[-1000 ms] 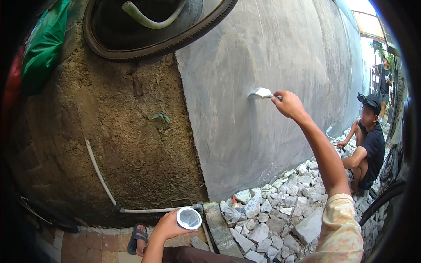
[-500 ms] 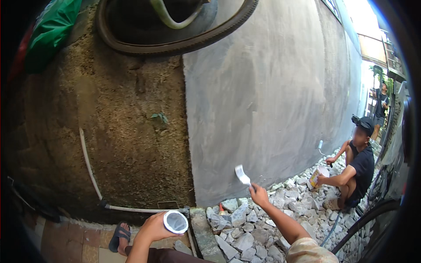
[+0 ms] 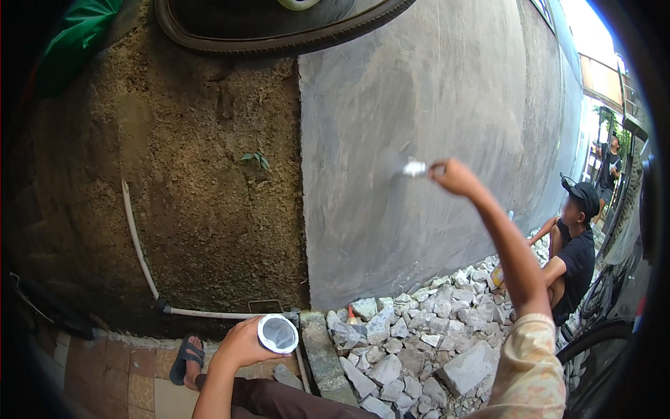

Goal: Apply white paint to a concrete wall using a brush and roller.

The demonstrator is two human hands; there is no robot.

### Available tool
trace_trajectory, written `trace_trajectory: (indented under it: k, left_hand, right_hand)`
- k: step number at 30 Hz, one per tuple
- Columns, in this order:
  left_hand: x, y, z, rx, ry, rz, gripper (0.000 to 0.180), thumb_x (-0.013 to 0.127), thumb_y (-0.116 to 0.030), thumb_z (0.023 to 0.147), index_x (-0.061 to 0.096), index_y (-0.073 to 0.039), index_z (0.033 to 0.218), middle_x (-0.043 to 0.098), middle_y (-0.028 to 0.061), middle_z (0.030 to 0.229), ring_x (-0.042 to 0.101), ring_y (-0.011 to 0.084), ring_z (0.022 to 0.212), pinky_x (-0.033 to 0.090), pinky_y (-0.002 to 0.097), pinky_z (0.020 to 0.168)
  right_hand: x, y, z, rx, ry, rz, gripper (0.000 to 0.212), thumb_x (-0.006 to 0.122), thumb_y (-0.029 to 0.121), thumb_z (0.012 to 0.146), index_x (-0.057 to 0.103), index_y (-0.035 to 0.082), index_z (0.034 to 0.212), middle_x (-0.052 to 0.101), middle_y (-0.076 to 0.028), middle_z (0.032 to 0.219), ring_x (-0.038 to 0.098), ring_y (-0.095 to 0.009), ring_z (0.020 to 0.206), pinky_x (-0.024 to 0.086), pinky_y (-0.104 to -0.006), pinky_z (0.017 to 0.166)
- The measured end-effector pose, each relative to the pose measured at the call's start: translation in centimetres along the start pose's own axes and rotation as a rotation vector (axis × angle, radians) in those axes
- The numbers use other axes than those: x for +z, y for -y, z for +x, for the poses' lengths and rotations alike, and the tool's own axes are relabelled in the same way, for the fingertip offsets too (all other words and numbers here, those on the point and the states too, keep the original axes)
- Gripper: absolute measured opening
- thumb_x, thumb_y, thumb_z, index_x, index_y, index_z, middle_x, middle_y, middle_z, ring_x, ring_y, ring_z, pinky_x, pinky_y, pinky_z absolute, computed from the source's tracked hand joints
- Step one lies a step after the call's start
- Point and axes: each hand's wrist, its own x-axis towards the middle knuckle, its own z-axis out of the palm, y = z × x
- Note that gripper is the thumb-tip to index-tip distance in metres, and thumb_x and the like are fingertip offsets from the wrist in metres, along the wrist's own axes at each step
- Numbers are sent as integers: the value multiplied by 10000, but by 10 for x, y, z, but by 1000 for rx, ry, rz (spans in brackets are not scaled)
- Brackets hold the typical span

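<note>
My left hand (image 3: 239, 342) is closed around a small cup (image 3: 262, 340) with a white rim, held low before the wall; its inside looks pale grey. Raised at the end of a stretched arm, my right hand (image 3: 457, 178) grips a white paintbrush (image 3: 414, 169) by its handle. The brush is slightly blurred, its bristles pointing left at the smooth grey plastered wall (image 3: 363, 223). Whether they touch the wall, I cannot tell. Left of the plaster, the wall is rough and brown (image 3: 216, 209), with a small green plant (image 3: 257, 160) growing from it.
Broken rocks (image 3: 467, 366) line the wall's foot, beside a concrete kerb (image 3: 322, 356). A co-worker (image 3: 579, 244) in dark clothes squats at right, near bicycles; another person (image 3: 608, 167) stands farther back. A tyre (image 3: 293, 46) hangs above. A white pipe (image 3: 139, 244) runs down the brown wall.
My right hand has lifted the paintbrush from low on the wall to mid-height, slightly rightward. The left hand keeps the cup at nearly the same spot. The view has tilted a little downward.
</note>
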Motion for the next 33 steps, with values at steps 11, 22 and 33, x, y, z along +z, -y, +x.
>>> trace_trajectory:
  k: [11, 22, 33]
  left_hand:
    - [-8, -9, -5, -31, -46, 0, 798, 1061, -411, 610, 763, -64, 1264, 796, 145, 1224, 766, 329, 1135, 595, 429, 988]
    - [-14, -2, -18, -62, -52, 0, 829, 1046, -480, 609, 761, -80, 1277, 794, 144, 1255, 757, 338, 1163, 592, 438, 993]
    - [-12, -8, -14, -44, -43, -3, 804, 1056, -438, 616, 764, -79, 1273, 792, 126, 1253, 757, 326, 1157, 590, 427, 1003]
  right_hand:
    - [26, 22, -8, 114, -619, 238, 337, 678, 363, 1045, 734, 164, 1311, 772, -254, 1051, 730, -474, 1034, 570, -531, 890]
    - [311, -5, -260, 375, 151, 278, 409, 698, 438, 1006, 758, 147, 1287, 786, -250, 1027, 755, -455, 1018, 588, -539, 911]
    - [80, 11, -39, 44, -84, 88, 297, 760, 345, 956, 821, 114, 1132, 776, -255, 943, 761, -455, 903, 608, -510, 812]
